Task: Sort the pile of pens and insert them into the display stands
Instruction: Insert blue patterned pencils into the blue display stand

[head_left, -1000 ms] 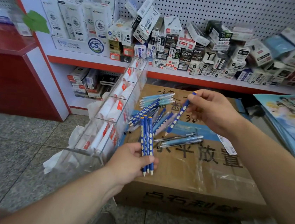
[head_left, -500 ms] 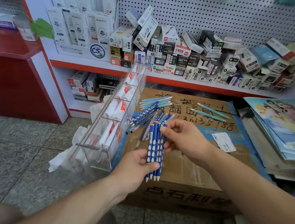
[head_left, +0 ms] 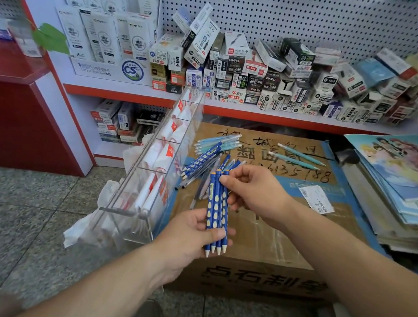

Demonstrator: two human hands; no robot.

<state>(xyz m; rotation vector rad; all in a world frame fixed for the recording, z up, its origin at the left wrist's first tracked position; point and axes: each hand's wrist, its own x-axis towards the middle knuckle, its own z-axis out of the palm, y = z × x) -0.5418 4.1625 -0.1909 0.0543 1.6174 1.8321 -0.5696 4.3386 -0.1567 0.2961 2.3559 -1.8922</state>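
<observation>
My left hand (head_left: 188, 236) grips a bundle of several dark blue pens with pale dots (head_left: 216, 211), tips pointing down toward me. My right hand (head_left: 254, 189) has its fingers curled at the upper ends of the same bundle, fingertips touching the pen caps. Behind them a loose pile of blue dotted pens (head_left: 202, 159) lies on a cardboard box (head_left: 271, 243), with light blue pens (head_left: 218, 139) further back and two teal pens (head_left: 296, 156) to the right. A clear acrylic display stand (head_left: 154, 167) with several compartments stands left of the box, holding white pens.
A red-edged shelf (head_left: 234, 109) crowded with small stationery boxes runs along the pegboard wall. Stacked colourful notebooks (head_left: 402, 185) lie to the right of the box. A white label (head_left: 318, 198) lies on the box. Speckled floor tiles (head_left: 14, 214) spread to the left.
My right hand brought one blue dotted pen from above the pile down to the bundle in my left hand. It now rests at the bundle's upper ends.
</observation>
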